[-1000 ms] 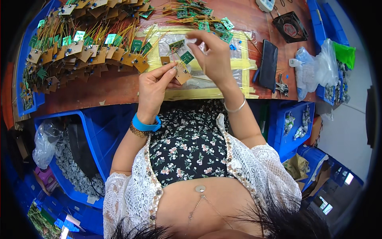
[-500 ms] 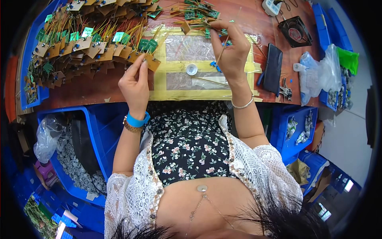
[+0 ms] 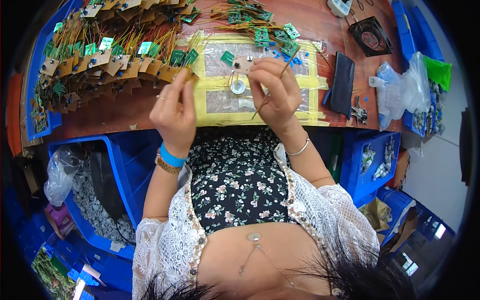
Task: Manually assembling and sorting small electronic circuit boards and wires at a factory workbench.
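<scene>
My right hand (image 3: 276, 92) pinches a small brown circuit board (image 3: 243, 64) above the taped work mat. A small green board (image 3: 227, 58) is beside it, apparently joined by thin wires. A thin brown stick (image 3: 262, 102) also passes through that hand, slanting across the fingers. My left hand (image 3: 174, 115) is by the right end of the piled brown boards (image 3: 125, 66), its fingers loosely bent and slightly apart. One brown board lies just behind its fingertips; whether they touch it is unclear. Between the hands, a small round white-rimmed dish (image 3: 238, 87) stands on the mat (image 3: 212, 118).
More green boards (image 3: 261, 36) with wires lie at the back, near small blue pieces (image 3: 296, 60). On the right are a dark phone (image 3: 342, 82), keys (image 3: 358, 114), a black fan (image 3: 370, 37) and plastic bags (image 3: 392, 90). Blue bins (image 3: 116, 170) stand below the table edge.
My right hand has come nearer and left from the back boards, bringing a brown board over the mat. My left hand has drawn back slightly from the board it was pinching at the pile.
</scene>
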